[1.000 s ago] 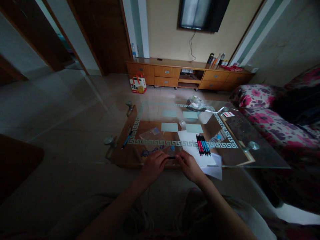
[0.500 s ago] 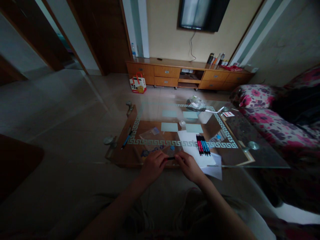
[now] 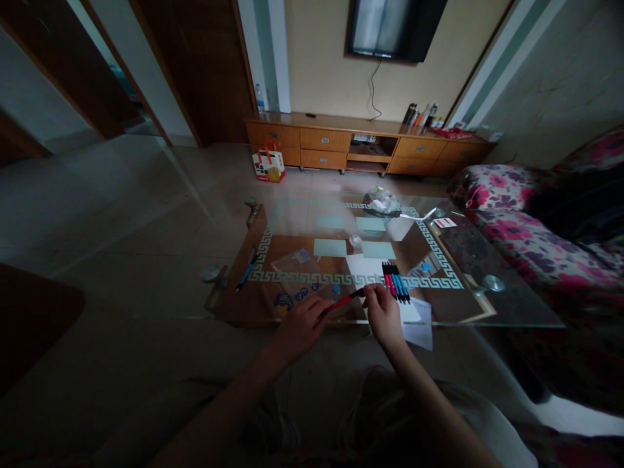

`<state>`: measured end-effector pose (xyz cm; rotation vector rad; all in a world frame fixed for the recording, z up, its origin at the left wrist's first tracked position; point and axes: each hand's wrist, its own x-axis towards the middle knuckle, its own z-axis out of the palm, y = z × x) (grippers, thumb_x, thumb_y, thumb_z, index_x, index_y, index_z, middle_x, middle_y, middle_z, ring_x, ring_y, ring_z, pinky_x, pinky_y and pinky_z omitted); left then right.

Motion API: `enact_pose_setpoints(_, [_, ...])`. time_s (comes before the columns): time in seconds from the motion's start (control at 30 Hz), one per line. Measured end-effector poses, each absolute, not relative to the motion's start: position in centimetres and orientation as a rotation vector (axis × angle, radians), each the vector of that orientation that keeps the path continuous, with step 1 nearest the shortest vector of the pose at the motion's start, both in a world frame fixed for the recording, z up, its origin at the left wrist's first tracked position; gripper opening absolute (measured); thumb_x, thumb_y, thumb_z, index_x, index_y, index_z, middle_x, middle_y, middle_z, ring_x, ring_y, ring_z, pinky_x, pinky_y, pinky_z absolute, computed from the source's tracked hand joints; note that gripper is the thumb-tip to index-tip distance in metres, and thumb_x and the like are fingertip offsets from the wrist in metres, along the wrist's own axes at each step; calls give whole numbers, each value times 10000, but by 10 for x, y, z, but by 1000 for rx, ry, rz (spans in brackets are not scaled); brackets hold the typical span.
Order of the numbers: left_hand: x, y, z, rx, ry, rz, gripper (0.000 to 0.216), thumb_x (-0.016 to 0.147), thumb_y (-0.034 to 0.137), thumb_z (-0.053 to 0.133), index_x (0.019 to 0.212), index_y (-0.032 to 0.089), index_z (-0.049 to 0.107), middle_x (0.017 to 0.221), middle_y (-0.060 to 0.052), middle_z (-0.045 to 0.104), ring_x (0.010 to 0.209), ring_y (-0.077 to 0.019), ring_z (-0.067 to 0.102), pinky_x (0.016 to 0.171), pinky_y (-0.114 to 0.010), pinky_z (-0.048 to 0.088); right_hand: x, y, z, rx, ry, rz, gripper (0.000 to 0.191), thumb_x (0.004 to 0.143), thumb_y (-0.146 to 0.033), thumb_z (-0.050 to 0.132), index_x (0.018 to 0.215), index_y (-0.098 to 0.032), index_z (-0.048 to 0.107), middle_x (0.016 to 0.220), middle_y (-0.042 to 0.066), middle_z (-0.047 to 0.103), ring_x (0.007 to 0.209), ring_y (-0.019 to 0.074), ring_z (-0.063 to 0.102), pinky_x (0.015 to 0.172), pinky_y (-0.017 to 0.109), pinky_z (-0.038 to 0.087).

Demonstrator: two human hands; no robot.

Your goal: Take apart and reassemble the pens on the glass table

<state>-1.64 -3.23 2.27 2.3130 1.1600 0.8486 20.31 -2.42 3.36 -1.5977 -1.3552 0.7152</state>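
Both hands [image 3: 303,322] [image 3: 385,316] pinch opposite ends of a red pen [image 3: 345,301] slanting between them.

Can't see one end of red pen [image 3: 345,301], inside left hand [image 3: 302,321] | can't read print on bag [image 3: 268,165], too small | lose top of TV [image 3: 394,29] past upper edge | can't identify items [image 3: 430,116] on cabinet [image 3: 324,122], perhaps bottles

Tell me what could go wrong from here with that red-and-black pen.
The red-and-black pen spans the left hand and right hand; loosened fingers might drop it. The right hand is close to the row of pens, so a bump could scatter them. The paper jutting past the near edge of the glass table might get knocked.
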Motion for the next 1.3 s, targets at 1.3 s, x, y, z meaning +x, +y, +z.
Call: enact_pose_setpoints(1.3, [-19,-35,25,2372,974,646,379,822,313,707,1173,227,593,1114,-61,635,1052,-234,590,927,-363,468,192,-24,25,-1235,-1276,1280,347,835,-460,666,1050,-189,632,885,61,714,783,204,675,718,316,536])
